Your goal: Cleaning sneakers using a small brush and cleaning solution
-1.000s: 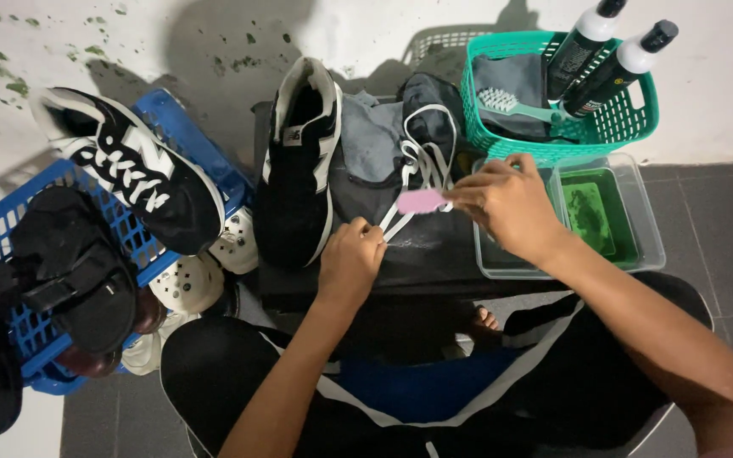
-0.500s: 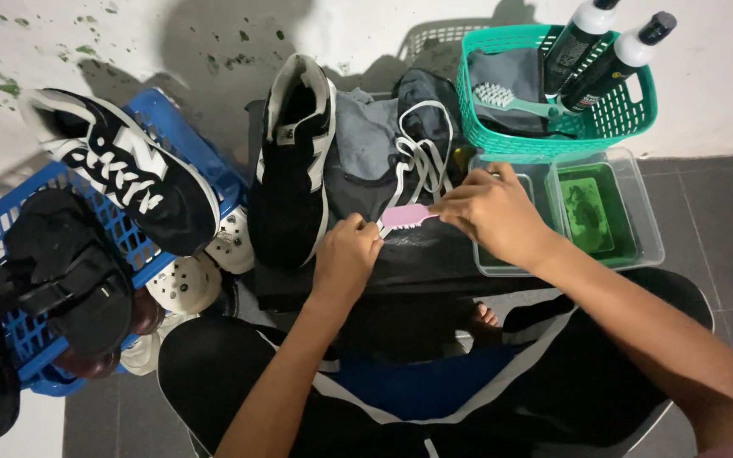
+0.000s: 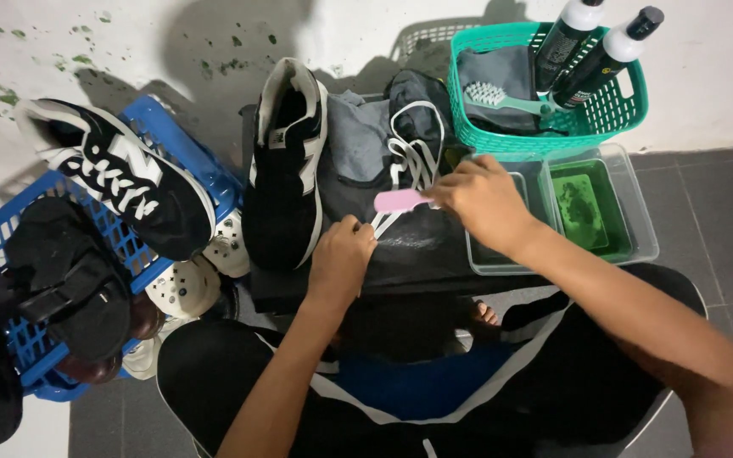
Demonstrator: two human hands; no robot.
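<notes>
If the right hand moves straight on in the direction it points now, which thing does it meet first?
The right hand points left, holding a pink brush. It would probably first meet the white laces, then the black shoe; depth is unclear.

My left hand sits low and near my body, knuckles up, its fingers curled into a loose fist and pinched shut at the tips. The left forearm runs bare from the lower edge, slanting up and slightly right. My right hand lies further out, back of the hand upward, fingers bent and closed, pointing left. The right arm comes in bare from the lower right corner, stretched long across my lap.
</notes>
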